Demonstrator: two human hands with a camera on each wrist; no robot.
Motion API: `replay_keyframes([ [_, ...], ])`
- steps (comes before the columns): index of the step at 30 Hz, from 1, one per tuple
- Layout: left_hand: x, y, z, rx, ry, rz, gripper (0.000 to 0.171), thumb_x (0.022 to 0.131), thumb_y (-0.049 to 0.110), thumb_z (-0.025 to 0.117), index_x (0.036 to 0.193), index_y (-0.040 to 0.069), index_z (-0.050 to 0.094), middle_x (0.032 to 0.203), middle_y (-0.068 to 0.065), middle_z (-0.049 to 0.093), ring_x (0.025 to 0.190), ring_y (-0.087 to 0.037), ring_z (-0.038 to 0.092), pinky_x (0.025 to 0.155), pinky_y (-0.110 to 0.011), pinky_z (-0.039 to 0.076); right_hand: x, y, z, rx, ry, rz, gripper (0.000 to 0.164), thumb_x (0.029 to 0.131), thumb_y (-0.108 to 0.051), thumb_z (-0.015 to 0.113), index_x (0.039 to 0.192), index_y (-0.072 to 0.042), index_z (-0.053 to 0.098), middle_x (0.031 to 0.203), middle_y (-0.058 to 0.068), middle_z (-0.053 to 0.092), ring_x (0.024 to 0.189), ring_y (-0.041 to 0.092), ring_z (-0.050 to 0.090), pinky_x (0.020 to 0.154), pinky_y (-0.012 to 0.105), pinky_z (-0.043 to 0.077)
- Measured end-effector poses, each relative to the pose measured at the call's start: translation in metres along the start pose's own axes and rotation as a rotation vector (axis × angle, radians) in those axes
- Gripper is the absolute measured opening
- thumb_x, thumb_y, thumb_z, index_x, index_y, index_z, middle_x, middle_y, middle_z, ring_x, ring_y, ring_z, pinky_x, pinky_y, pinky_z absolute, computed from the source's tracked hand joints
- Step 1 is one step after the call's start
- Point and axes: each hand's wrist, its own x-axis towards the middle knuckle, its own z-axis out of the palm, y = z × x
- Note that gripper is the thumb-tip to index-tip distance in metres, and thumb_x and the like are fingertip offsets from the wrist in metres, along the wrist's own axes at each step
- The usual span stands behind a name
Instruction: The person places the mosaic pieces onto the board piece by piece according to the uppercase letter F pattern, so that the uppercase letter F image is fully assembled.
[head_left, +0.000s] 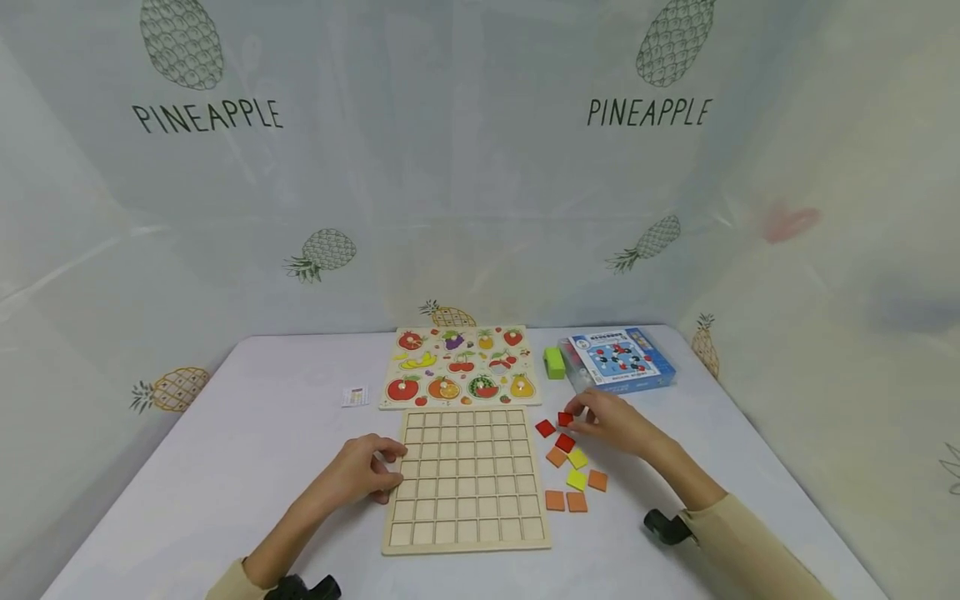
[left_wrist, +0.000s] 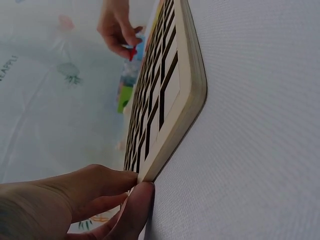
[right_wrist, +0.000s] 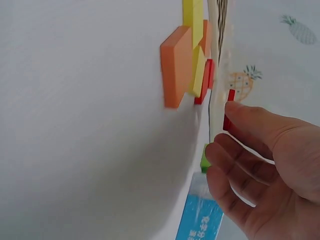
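The red tile [head_left: 566, 418] is right of the board [head_left: 465, 549], pinched in your right hand [head_left: 611, 421]; likely light, stiff, slightly slick, so take opposite edges. Your left hand [head_left: 358, 471], fingers parted, touches the board's left edge.

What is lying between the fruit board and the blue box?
A green block is there, between the fruit board and the blue box; the head view shows this.
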Motion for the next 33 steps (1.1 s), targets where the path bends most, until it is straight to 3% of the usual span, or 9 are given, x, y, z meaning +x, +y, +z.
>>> replay_keyframes([
  [17,0.0,-0.001,-0.002,0.017,0.001,0.003,0.04,0.078,0.002,0.076,0.116,-0.004,0.066,0.097,-0.013,0.059,0.057,-0.014,0.062,0.046,-0.023,0.058,0.032,-0.041,0.02,0.026,-0.053,-0.065,0.02,0.087,-0.022,0.075,0.105,-0.013,0.071,0.094,-0.002,0.063,0.079,0.011,0.055,0.061,0.014,0.053],
  [26,0.001,-0.003,-0.002,0.007,-0.007,0.017,0.039,0.078,0.002,0.076,0.116,-0.004,0.066,0.097,-0.014,0.058,0.059,-0.014,0.062,0.047,-0.023,0.059,0.051,-0.059,0.034,0.013,-0.086,-0.195,0.02,0.086,-0.023,0.075,0.102,-0.011,0.074,0.092,0.0,0.065,0.079,0.014,0.059,0.064,0.017,0.051],
  [33,0.003,-0.003,-0.002,0.014,-0.014,0.008,0.038,0.079,0.002,0.076,0.116,-0.004,0.066,0.096,-0.012,0.059,0.059,-0.014,0.062,0.047,-0.023,0.059,0.059,-0.071,0.044,-0.013,-0.092,-0.246,0.019,0.086,-0.024,0.075,0.099,-0.01,0.074,0.093,0.001,0.068,0.08,0.016,0.062,0.066,0.016,0.052],
])
